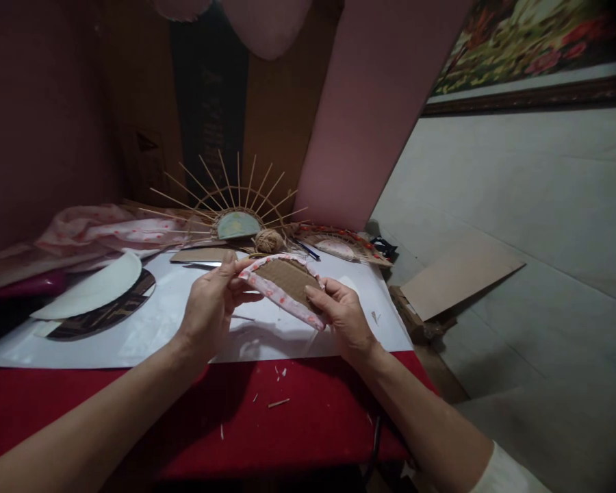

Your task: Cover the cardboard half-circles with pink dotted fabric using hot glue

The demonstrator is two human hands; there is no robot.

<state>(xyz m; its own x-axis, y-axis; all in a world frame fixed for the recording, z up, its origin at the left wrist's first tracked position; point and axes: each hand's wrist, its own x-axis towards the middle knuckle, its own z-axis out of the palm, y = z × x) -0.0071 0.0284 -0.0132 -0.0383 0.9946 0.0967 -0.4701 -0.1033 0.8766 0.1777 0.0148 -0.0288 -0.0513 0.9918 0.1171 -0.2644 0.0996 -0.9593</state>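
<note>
Cardboard half-round, edged in pink-dotted fabric, sits between your two hands, nearer you than the twine ball. Your left hand pinches one end; your right hand grips the other, thumb on the brown face. You seem well along with the wrapping: fabric runs along the straight edge and turns over the curve, while the middle remains uncovered. Dim light makes it hard to tell whether the folds are fastened.

Just behind the ball stands a stick fan, its rays bare at the tips; to the ball's right lies a red-trimmed fan, apparently further finished. Left of the ball, you have loose dotted fabric and a pale half-disc over a dark round piece.

Below the ball spreads a white sheet, then red cloth dotted with scraps. Behind it rises a large carton; far right are a tiled wall and framed picture.
</note>
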